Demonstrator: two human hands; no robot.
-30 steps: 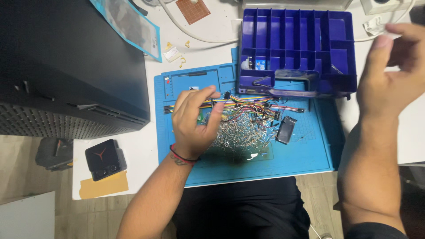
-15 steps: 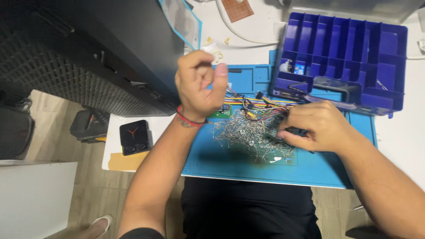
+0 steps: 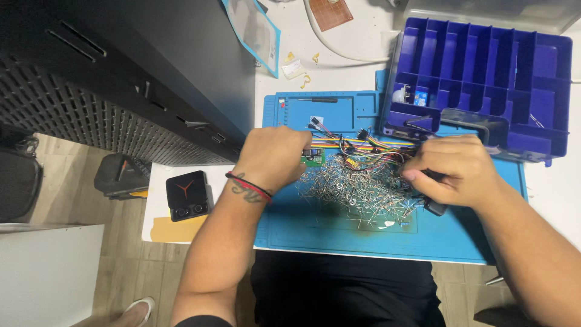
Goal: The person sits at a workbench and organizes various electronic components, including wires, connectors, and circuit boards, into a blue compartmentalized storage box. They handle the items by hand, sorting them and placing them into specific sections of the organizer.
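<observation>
My left hand [image 3: 275, 158] rests knuckles-up on the blue work mat [image 3: 339, 233]. Its curled fingertips touch a small green circuit board [image 3: 313, 158], and what they hold is hidden. My right hand [image 3: 455, 169] is closed around a small black module [image 3: 434, 207], whose end sticks out below the palm. Between the hands lies a pile of bare metal wire pieces [image 3: 357, 189]. Coloured jumper wires [image 3: 363, 147] run across the pile's far side.
A purple compartment box [image 3: 484, 66] stands at the mat's far right corner. A black computer case [image 3: 121, 66] fills the left. A small black square device [image 3: 187, 195] sits on the table's left edge. A brown perfboard [image 3: 330, 11], white cable [image 3: 330, 47] and plastic bag [image 3: 254, 27] lie beyond.
My left hand lifted off the pile with pinched fingers, then came back down beside the green board. My right hand swung in from the far right and closed on the black module.
</observation>
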